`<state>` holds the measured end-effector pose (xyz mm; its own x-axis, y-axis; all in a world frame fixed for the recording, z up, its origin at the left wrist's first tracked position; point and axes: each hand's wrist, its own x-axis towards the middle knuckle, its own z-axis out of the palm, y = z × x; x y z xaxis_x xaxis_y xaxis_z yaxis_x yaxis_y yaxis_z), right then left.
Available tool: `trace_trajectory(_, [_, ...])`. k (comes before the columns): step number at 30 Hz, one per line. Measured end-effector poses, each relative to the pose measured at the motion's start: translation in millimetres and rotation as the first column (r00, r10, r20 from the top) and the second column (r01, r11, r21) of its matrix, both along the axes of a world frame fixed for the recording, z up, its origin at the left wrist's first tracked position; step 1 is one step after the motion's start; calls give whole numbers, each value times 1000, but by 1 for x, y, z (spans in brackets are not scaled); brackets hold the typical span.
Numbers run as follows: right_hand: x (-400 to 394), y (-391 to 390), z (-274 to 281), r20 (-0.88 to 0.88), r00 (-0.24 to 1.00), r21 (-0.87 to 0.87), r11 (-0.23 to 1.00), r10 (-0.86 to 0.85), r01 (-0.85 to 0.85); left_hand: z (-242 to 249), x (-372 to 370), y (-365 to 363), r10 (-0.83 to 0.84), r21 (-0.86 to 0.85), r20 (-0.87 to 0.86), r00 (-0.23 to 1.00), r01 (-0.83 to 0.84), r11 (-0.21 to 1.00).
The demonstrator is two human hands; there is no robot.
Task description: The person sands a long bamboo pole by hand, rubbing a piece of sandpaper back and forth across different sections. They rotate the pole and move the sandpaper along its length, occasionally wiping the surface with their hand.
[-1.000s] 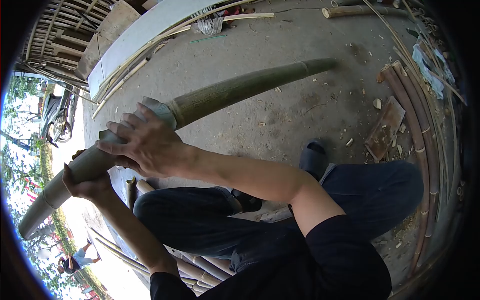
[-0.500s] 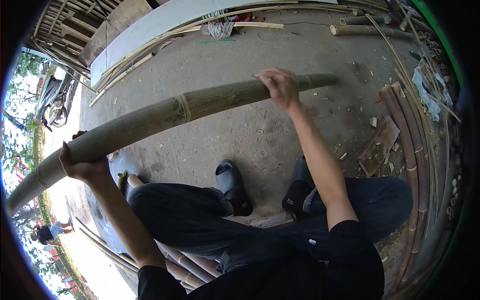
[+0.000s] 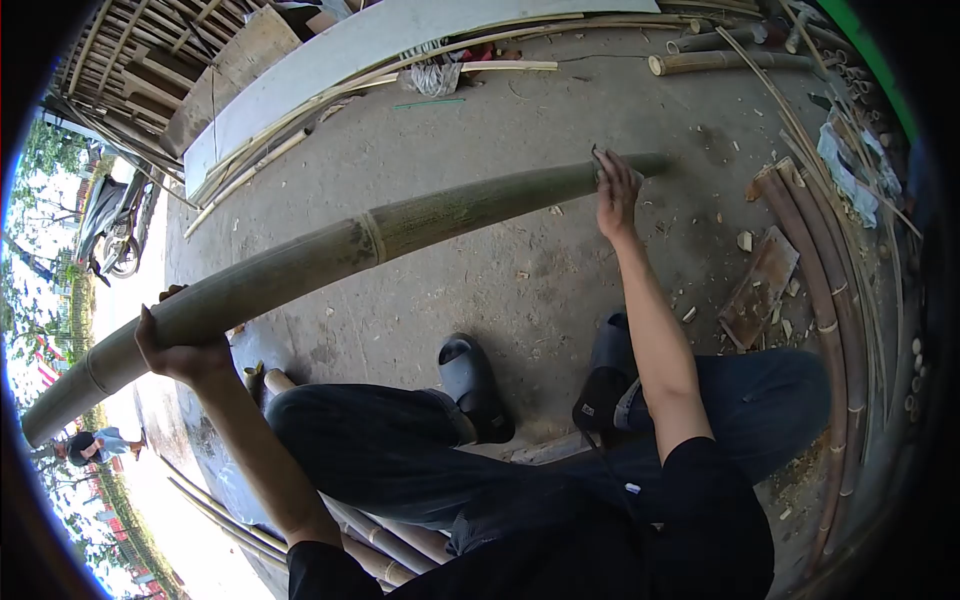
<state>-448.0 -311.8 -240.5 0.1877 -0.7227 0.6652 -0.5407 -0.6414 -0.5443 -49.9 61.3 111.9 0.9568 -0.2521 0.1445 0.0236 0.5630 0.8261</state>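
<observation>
A thick green bamboo pole (image 3: 300, 262) stretches across the view in front of me, from the lower left to the upper right. Around its near part, past the joint on the left, my left hand (image 3: 185, 345) is closed, holding it up from below. Toward the thinner right end, my right hand (image 3: 617, 190) is closed around the pole, with its fingers over the side. A pale joint ring (image 3: 373, 238) shows between the two hands. Whether anything small lies under the right fingers is hidden.
Brown bamboo poles (image 3: 830, 310) lie along the right, beside a worn wooden block (image 3: 760, 285). Long split strips and a white board (image 3: 330, 70) run across the back. A motorbike (image 3: 118, 225) and a person (image 3: 95, 447) are outside at left.
My right hand has slid rightward along the pole toward its thin end. The left hand keeps its hold. The whole view has shifted slightly, and the person outside appears higher.
</observation>
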Motion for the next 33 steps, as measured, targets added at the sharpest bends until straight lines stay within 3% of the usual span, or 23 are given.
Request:
trace_trajectory(2, [4, -3, 15, -28, 1000, -23, 1000, -10, 9, 5, 0, 0, -12, -2, 34, 999, 12, 1000])
trace_trajectory(5, [72, 59, 108, 44, 942, 48, 941, 332, -334, 8, -9, -5, 6, 11, 52, 999, -7, 1000])
trace_trajectory(6, [99, 96, 151, 26, 866, 87, 862, 500, -500, 9, -9, -5, 22, 10, 54, 998, -22, 1000])
trace_trajectory(8, [159, 185, 220, 80, 837, -93, 840, 542, -535, 10, -3, 0, 4, 41, 108, 994, -9, 999])
trace_trajectory(10, [190, 226, 254, 125, 810, -102, 819, 574, -565, 16, -16, -1, 26, 43, 119, 993, -32, 999])
trace_trajectory(13, [187, 214, 235, 145, 791, -112, 804, 595, -584, 12, -9, 3, 30, 41, 90, 995, -34, 999])
trace_trajectory(15, [166, 182, 185, 95, 899, -154, 899, 427, -411, 5, -4, 7, 3, 41, 45, 999, -5, 999])
trace_trajectory(18, [78, 79, 85, 104, 986, -51, 990, 134, -129, 4, -11, 0, 62, 9, 42, 997, -63, 998])
trace_trajectory(19, [40, 44, 54, -6, 1000, -13, 1000, -7, 7, 3, -11, 0, 80, -7, 41, 996, -80, 997])
trace_trajectory(20, [12, 13, 28, 23, 1000, -41, 999, -3, 4, 4, -12, 1, 15, -32, 72, 997, -12, 999])
trace_trajectory(21, [15, 11, 32, 15, 1000, -36, 999, 13, -12, 5, -15, 4, -53, -40, 99, 994, 58, 998])
trace_trajectory(23, [13, 8, 58, -80, 987, 159, 979, 140, -126, 9, -19, 2, -63, -67, 99, 993, 70, 995])
trace_trajectory(27, [138, 142, 194, 67, 861, 22, 862, 504, -506, 14, -22, -5, 28, -28, 102, 994, -25, 999])
trace_trajectory(28, [170, 187, 221, 120, 847, -108, 855, 518, -508, 15, -24, -5, 17, -15, 81, 997, -16, 1000])
trace_trajectory(30, [205, 241, 252, 120, 838, -128, 845, 533, -519, 15, -21, -3, 19, -27, 48, 999, -18, 999])
trace_trajectory(33, [211, 238, 241, 118, 828, -124, 835, 548, -536, 7, -7, 3, 29, 9, -6, 1000, -29, 1000])
